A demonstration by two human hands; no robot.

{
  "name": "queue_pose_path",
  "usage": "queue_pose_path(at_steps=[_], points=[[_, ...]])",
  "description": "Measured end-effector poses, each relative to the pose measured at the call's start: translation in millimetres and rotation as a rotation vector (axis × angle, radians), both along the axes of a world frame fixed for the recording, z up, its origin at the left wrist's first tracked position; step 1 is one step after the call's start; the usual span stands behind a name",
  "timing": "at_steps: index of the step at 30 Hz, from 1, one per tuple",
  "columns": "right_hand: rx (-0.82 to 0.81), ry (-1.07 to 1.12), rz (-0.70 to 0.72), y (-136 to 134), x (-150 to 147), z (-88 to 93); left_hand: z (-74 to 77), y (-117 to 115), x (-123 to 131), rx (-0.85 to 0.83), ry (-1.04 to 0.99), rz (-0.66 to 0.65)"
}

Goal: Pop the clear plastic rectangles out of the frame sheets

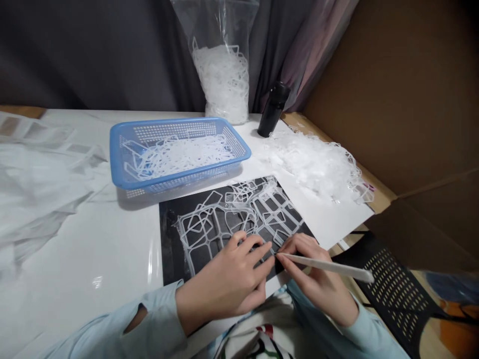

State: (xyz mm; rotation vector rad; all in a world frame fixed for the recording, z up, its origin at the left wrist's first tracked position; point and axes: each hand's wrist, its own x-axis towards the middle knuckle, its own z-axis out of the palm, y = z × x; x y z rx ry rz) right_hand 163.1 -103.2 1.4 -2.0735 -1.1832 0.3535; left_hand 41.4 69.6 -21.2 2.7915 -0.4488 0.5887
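Pressed the left hand (224, 286), fingers (254, 244) spread, onto a white plastic lattice (254, 204) on a black sheet (174, 239); pinched a white stylus (329, 267) in the right hand (318, 284), tip at the lattice.

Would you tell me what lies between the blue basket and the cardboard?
A heap of white plastic scraps on a white sheet, shown in the head view.

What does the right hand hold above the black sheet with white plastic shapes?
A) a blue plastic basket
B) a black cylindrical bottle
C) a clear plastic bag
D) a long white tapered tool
D. The right hand pinches the long white tapered tool in its fingers, with the tip near the white plastic shapes on the black sheet.
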Motion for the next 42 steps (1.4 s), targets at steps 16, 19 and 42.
queue_pose_path(at_steps=[16, 19, 42], points=[[0.115, 0.115, 0.329, -11.2, 49.9, 0.5, -0.2, -3.3, -0.7, 0.0, 0.049, 0.0], [0.141, 0.127, 0.479, -6.0, 62.5, 0.8, -0.6, -2.6, -0.7, -0.017, 0.062, -0.005], [-0.09, 0.045, 0.65, 11.9, 80.1, 20.7, 1.5, -2.2, -0.7, -0.128, 0.155, 0.003]])
